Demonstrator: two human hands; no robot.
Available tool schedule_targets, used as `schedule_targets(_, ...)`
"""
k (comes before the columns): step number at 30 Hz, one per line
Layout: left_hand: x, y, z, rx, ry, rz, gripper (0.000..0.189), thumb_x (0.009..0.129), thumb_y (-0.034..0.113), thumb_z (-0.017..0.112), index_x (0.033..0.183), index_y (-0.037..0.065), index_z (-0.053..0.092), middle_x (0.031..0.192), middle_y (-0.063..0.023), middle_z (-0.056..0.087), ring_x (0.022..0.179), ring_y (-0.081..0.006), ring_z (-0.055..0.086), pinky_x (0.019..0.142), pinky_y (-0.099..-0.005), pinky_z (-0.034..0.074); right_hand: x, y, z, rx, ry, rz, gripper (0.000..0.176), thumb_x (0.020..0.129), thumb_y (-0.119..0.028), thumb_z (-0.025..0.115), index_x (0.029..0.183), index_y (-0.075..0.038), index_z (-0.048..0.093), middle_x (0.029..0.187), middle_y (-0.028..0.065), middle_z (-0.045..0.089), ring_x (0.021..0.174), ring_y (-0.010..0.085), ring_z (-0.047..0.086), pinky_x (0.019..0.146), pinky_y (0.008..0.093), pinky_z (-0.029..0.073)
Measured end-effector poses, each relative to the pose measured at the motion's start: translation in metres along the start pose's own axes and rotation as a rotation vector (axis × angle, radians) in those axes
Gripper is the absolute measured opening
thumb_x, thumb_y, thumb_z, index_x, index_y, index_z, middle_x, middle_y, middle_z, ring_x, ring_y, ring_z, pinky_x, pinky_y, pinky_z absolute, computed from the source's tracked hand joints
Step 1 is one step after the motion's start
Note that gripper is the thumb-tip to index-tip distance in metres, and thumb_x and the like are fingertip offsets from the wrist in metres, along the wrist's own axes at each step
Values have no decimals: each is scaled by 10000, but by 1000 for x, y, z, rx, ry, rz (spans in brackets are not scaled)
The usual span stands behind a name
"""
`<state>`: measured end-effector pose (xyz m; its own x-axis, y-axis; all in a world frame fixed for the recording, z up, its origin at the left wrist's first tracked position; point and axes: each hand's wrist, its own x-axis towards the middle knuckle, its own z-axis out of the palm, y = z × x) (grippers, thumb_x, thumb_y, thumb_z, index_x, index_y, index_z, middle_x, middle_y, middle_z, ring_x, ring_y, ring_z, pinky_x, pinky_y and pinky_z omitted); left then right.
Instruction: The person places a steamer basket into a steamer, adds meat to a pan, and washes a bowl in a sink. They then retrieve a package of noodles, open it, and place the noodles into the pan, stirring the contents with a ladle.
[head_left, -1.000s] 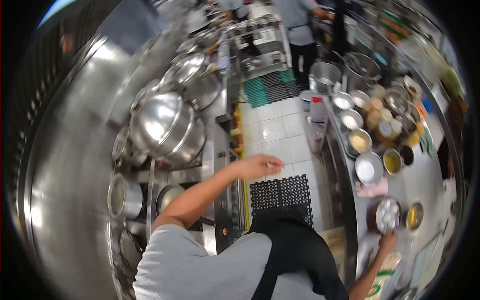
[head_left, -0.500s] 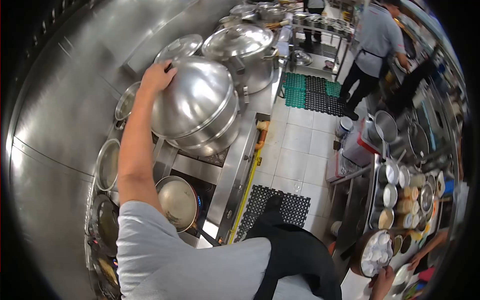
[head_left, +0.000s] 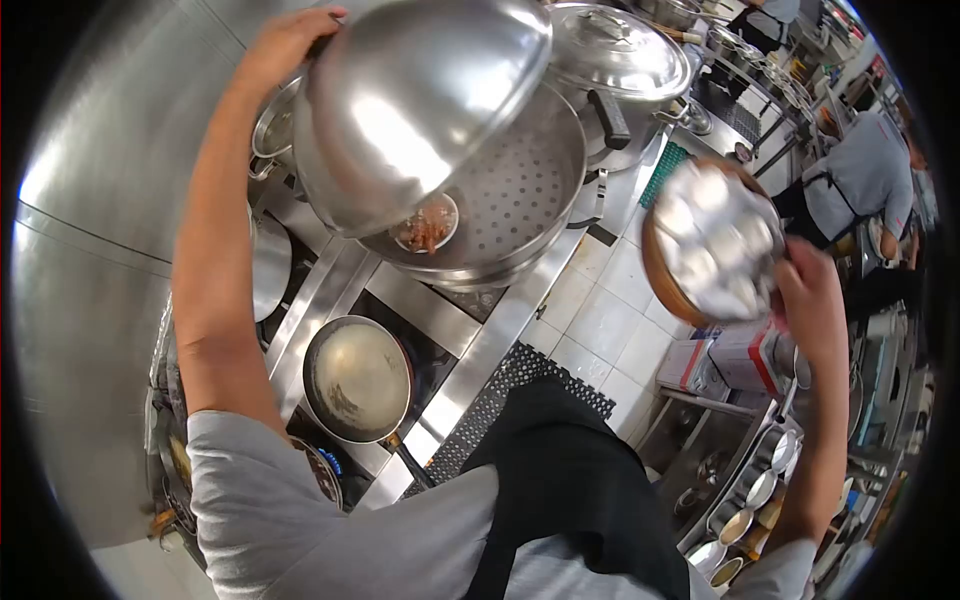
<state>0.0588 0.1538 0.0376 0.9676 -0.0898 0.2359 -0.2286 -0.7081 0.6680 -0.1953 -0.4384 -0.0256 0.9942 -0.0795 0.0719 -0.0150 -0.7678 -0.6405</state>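
My left hand [head_left: 288, 48] is closed on the handle of a domed steamer lid [head_left: 420, 110], held tilted up over a large steel steamer [head_left: 575, 160]. Inside, a perforated tray [head_left: 510, 190] shows, with a small bowl of reddish-brown food [head_left: 430, 226] near the lid's lower edge; part of the interior is hidden behind the lid. Over on the right, my right hand [head_left: 808, 290] grips the side of a round bamboo steamer basket [head_left: 655, 265]. Several white buns or dumplings [head_left: 720, 240], blurred by motion, sit in it. The basket is in the air, apart from the steamer.
A frying pan [head_left: 358, 380] with pale liquid sits on the stove, its handle towards me. Behind the steamer stands a big lidded pot [head_left: 620, 55]. A blue flame [head_left: 330, 460] burns near another pan. Another person [head_left: 865, 170] works at the right counter.
The lid has been lifted and tilted, exposing the steamer's tray and the small bowl. My right hand has brought the basket up from the right-hand counter towards the steamer.
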Motion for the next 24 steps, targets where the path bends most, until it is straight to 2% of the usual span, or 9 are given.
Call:
schedule_targets(3, -17, 10, -18, -31, 88, -137, 427, 929, 338, 595, 1244, 80, 725, 1115, 32, 700, 862, -95, 605, 796, -272, 484, 76, -64, 48, 68, -91, -66, 244, 881, -160, 496, 797, 46, 595, 586, 111, 584, 462, 170, 564, 467, 336, 434)
schedule_targets(6, -18, -3, -35, -106, 98, -194, 495, 957, 339, 565, 1390, 106, 623, 1210, -35, 678, 990, -124, 614, 866, -299, 490, 147, -93, 110, 135, -198, -70, 288, 860, -178, 527, 854, 81, 653, 644, 167, 649, 509, 227, 652, 515, 373, 533)
schedule_targets(9, -23, -2, -36, -121, 115, -179, 525, 984, 364, 526, 1440, 109, 578, 1332, -84, 633, 1150, -171, 588, 989, -335, 458, 213, -105, 170, -139, -300, -175, 338, 871, -207, 504, 901, 71, 695, 748, 248, 697, 688, 352, 728, 786, 458, 564)
schedule_targets(11, -21, -21, -44, -103, 82, -57, 534, 1001, 380, 498, 1455, 107, 561, 1407, -95, 594, 1248, -201, 553, 1066, -358, 420, 290, -56, 232, -416, -352, -623, 344, 883, -202, 491, 913, 51, 722, 775, 249, 702, 741, 377, 723, 795, 466, 560)
schedule_targets(12, -16, -46, -56, -75, 38, 46, 538, 1008, 389, 484, 1460, 106, 555, 1440, -93, 572, 1288, -214, 531, 1098, -369, 397, 304, -57, 245, -554, -410, -720, 345, 887, -197, 486, 917, 47, 727, 797, 252, 706, 767, 383, 722, 799, 468, 558)
schedule_targets(14, -11, -72, -71, -55, -19, 140, 540, 1014, 396, 473, 1460, 104, 553, 1471, -91, 552, 1329, -228, 509, 1130, -380, 374, 279, -95, 235, -575, -411, -663, 312, 874, -148, 495, 930, 33, 742, 890, 248, 721, 883, 404, 713, 814, 471, 555)
schedule_targets(17, -13, -44, -60, -52, -23, 41, 532, 1011, 395, 481, 1447, 103, 565, 1466, -93, 557, 1331, -230, 510, 1129, -383, 376, 292, -96, 255, -863, -627, -864, 280, 850, -116, 522, 944, 12, 752, 972, 238, 727, 945, 402, 706, 822, 478, 558)
schedule_targets(20, -12, -30, -52, -45, -35, 22, 523, 1008, 393, 489, 1433, 102, 578, 1460, -94, 562, 1334, -233, 510, 1129, -385, 378, 280, -87, 273, -637, -548, -801, 243, 831, -110, 574, 949, -18, 765, 1000, 205, 741, 947, 385, 715, 824, 471, 568)
schedule_targets(24, -12, -12, -37, -1, -81, 5, 512, 1004, 392, 500, 1415, 101, 594, 1453, -95, 569, 1337, -236, 512, 1128, -389, 380, 271, -77, 297, -697, -424, -837, 216, 847, -136, 596, 935, -56, 777, 997, 152, 757, 956, 344, 729, 827, 463, 576)
